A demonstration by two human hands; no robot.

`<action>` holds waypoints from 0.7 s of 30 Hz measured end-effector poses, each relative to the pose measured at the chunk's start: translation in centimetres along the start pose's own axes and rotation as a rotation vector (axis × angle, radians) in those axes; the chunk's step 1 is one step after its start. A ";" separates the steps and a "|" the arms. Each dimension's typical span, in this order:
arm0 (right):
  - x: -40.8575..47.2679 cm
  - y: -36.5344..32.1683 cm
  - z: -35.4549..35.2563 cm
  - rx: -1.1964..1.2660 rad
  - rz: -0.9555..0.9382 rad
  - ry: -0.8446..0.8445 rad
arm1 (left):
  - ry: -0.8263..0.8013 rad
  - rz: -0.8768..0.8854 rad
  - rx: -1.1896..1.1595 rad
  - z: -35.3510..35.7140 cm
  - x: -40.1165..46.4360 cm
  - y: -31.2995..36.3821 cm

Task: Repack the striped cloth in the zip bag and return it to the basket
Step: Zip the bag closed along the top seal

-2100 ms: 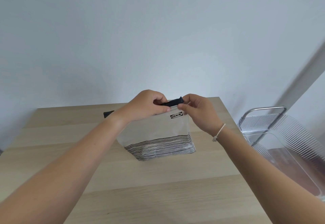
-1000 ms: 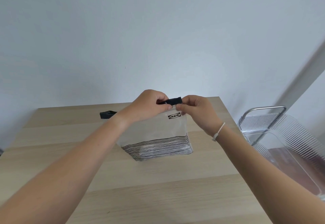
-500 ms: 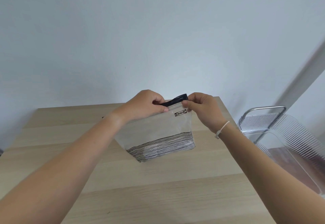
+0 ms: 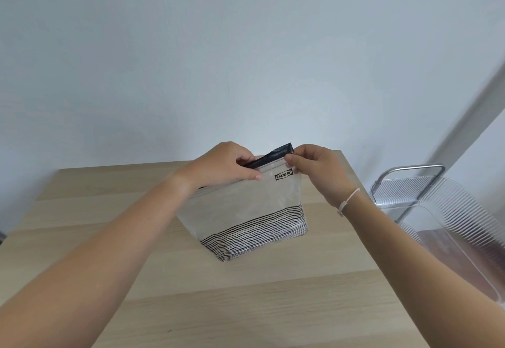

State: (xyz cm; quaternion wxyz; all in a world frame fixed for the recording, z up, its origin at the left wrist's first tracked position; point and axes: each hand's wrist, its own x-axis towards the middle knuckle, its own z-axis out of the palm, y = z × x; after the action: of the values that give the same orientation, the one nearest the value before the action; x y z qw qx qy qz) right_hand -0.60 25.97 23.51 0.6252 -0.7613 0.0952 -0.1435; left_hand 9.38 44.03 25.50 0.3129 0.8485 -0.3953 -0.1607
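One pale wooden surface (image 4: pixel 114 279) stretched beneath both forearms, its near edge cut off by the frame. To the right of the right hand stood one clear ribbed basket (image 4: pixel 448 227) with a metal handle; its lower right part ran out of view and what lay in it was hard to make out through the plastic. Between the hands stood one zip bag (image 4: pixel 246 205), upright and tilted, its bottom on the surface below the hands. The striped cloth (image 4: pixel 257 238) sat in the bag's lower part; only its black-and-white lines showed through the plastic. The bag's black zip strip (image 4: pixel 270 154) ran between the two hands, its left end hidden behind the left hand. The left hand (image 4: pixel 224 164) was closed, thumb and fingers pinching the strip. The right hand (image 4: pixel 314 167) was closed too, pinching the bag's top right corner just under the strip; one thin white string circled its wrist. Against half a second before, the hands sat a little further apart, with more of the strip bared between them. Whether the zip was sealed could not be told.
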 end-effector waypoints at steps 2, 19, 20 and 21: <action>0.0 -0.1 -0.1 0.035 0.006 -0.043 | 0.008 -0.003 0.002 -0.1 0.0 0.0; 0.2 0.3 0.2 -0.060 0.069 -0.094 | -0.026 0.025 0.036 0.9 0.2 -0.7; 0.2 0.3 0.2 -0.057 0.068 -0.085 | -0.028 0.025 0.045 1.0 0.2 -0.7; 0.2 0.2 0.2 -0.051 0.070 -0.076 | -0.023 0.025 0.042 1.1 0.3 -0.7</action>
State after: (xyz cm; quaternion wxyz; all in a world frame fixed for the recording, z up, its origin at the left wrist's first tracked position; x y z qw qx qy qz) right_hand -0.37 26.02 23.32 0.6134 -0.7780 0.1015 -0.0900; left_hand 9.41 43.75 24.21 0.2925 0.8480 -0.4126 -0.1584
